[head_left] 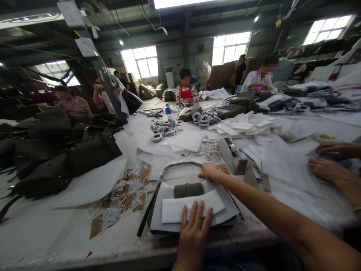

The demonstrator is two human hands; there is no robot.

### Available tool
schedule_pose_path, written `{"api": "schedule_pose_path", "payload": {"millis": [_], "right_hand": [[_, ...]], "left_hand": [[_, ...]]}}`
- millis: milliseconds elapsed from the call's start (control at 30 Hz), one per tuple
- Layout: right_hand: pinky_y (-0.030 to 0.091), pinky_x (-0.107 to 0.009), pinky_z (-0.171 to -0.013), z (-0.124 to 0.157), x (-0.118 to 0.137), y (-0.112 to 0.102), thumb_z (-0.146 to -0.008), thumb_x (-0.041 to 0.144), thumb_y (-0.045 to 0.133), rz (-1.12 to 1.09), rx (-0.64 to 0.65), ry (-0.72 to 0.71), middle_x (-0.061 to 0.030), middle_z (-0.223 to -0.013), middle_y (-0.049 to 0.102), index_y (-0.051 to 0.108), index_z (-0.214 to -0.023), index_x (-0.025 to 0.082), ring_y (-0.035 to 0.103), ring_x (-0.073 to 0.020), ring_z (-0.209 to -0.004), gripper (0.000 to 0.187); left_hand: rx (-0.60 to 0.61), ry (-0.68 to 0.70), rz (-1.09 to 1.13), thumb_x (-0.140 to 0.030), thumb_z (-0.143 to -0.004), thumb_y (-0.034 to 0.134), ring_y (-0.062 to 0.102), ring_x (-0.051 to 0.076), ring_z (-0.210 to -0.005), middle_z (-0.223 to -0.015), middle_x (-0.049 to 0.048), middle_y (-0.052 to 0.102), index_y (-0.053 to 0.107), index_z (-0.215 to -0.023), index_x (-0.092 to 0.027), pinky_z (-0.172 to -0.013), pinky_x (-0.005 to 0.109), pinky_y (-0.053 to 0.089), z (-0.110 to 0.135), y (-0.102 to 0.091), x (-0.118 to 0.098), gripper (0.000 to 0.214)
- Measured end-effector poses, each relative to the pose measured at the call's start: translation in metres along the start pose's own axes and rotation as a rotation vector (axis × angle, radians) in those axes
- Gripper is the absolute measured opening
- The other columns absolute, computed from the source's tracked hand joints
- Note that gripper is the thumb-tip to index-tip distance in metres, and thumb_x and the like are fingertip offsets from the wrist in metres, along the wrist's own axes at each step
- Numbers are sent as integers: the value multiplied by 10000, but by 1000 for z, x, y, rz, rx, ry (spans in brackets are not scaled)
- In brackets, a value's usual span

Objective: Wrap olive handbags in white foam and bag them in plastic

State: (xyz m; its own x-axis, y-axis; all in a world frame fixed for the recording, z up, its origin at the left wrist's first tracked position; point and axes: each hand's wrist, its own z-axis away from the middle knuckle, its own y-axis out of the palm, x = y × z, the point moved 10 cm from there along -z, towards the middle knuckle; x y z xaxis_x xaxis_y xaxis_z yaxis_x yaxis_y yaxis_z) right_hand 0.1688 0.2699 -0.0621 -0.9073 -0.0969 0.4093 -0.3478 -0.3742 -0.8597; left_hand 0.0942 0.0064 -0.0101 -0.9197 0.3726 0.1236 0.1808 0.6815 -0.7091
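Note:
A dark handbag lies flat at the table's near edge, mostly covered in white paper. My left hand rests open on a folded white paper strip across the bag's front, fingers stretched flat. My right hand reaches in from the right to the bag's top edge. Its fingers are curled at the right end of the paper-wrapped handle.
A tape dispenser stands just right of the bag. Brown and white tags are strewn to the left beside a pile of dark bags. A co-worker's two hands press paper at the right. Wrapped strap coils, paper sheets and seated people lie farther back.

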Motion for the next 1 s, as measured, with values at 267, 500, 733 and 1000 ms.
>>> {"api": "schedule_pose_path", "payload": {"millis": [267,500,733,1000], "right_hand": [[580,-343,-739,5,-17,-6,-957,330,633,-370,31,-54,-42,-1014,670,649,-1048,133,662,-173,-848,218],[561,-306,-746,37,-5,-32,-677,434,856,-769,-53,-252,-82,-833,769,687,-898,135,719,-207,-814,408],[531,-418,-923,52,1,-63,-590,543,830,-904,-213,-373,-91,-883,782,778,-857,147,719,-248,-856,481],[516,-428,-962,82,9,-114,-693,486,778,-866,-371,-466,-65,-899,785,801,-851,183,711,-272,-902,343]], "left_hand": [[-19,3,0,-323,-1045,309,503,199,-1343,-1458,-4,551,524,-1404,-333,-1124,441,413,5,4,1,418],[-29,-24,24,-326,-1042,316,518,189,-1325,-1425,-13,584,533,-1394,-341,-1135,437,399,2,6,4,413],[-27,-25,25,-344,-1040,324,528,177,-1317,-1398,-25,607,541,-1380,-356,-1134,432,391,1,5,6,403],[12,-6,11,-337,-1040,342,511,185,-1338,-1421,-16,586,519,-1399,-350,-1127,439,415,0,8,5,400]]}}
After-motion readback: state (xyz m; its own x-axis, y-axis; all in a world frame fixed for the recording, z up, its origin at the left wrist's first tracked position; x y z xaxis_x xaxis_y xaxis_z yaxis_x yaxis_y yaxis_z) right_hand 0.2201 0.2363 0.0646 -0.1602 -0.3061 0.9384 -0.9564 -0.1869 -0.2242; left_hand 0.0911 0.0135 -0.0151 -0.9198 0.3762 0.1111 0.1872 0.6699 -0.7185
